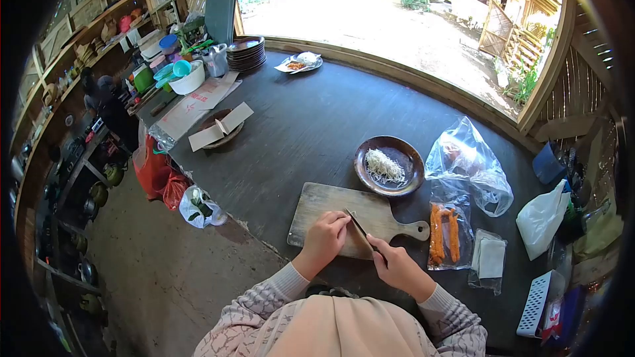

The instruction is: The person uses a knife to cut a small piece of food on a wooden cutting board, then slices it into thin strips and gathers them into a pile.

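Note:
A wooden cutting board (324,201) with a round handle lies at the table edge in front of me. My right hand (402,268) is closed around the handle of a knife (358,225), its blade slanting up and left over the board. My left hand (325,237) is closed at the board's near side, fingertips pinched beside the blade tip. A small pale bit shows there, too small to name. Beyond the board stands a brown plate (413,182) with a heap of white shreds (384,166).
Right of the board lie a bag of orange sticks (444,235), a clear plastic bag (466,158), a packet of white sheets (490,258) and a white bag (544,218). Stacked plates (245,56), a plate of food (299,63) and a folded card (221,127) stand farther off.

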`<state>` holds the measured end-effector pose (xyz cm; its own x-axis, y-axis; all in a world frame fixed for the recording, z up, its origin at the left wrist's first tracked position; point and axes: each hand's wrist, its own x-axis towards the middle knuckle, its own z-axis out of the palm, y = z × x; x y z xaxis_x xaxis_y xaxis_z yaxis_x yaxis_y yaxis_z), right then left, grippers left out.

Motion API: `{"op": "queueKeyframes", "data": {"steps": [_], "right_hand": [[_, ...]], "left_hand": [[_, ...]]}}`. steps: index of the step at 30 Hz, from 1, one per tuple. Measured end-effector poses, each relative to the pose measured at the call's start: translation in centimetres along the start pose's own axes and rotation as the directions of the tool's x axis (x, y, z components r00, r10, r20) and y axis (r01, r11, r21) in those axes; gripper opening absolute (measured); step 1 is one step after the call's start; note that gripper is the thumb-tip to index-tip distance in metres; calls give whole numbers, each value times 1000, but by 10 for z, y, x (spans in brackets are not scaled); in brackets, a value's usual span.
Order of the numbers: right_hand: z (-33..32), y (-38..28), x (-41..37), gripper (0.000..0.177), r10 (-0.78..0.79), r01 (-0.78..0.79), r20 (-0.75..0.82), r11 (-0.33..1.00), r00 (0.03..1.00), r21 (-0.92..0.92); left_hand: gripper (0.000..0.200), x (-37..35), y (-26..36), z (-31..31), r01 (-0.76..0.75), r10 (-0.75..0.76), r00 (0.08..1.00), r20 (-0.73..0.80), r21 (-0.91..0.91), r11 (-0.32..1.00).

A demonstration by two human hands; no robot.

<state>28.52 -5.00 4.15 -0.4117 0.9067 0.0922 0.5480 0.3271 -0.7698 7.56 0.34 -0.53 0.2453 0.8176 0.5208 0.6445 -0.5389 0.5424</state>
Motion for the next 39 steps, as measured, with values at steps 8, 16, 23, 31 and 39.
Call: {"op": "queueKeyframes", "data": {"steps": [8, 16, 23, 31, 39], "right_hand": [[4, -2, -4, 47, -50, 48, -53, 998, 997, -29], [6, -1, -7, 45, -36, 36, -49, 999, 998, -13], [7, -1, -6, 46, -67, 68, -72, 998, 995, 9], [8, 0, -6, 47, -56, 58, -70, 998, 996, 22], [5, -1, -4, 47, -47, 47, -44, 999, 998, -5]], "left_hand": [[15, 0, 0, 3, 9, -10, 999, -45, -15, 1000], [15, -1, -2, 4, 3, -3, 999, -39, -1, 1000], [14, -1, -1, 4, 4, -4, 999, -50, -2, 1000], [15, -1, -2, 5, 8, -8, 999, -40, 5, 1000], [15, -1, -3, 5, 12, -11, 999, -33, 12, 1000]]}}
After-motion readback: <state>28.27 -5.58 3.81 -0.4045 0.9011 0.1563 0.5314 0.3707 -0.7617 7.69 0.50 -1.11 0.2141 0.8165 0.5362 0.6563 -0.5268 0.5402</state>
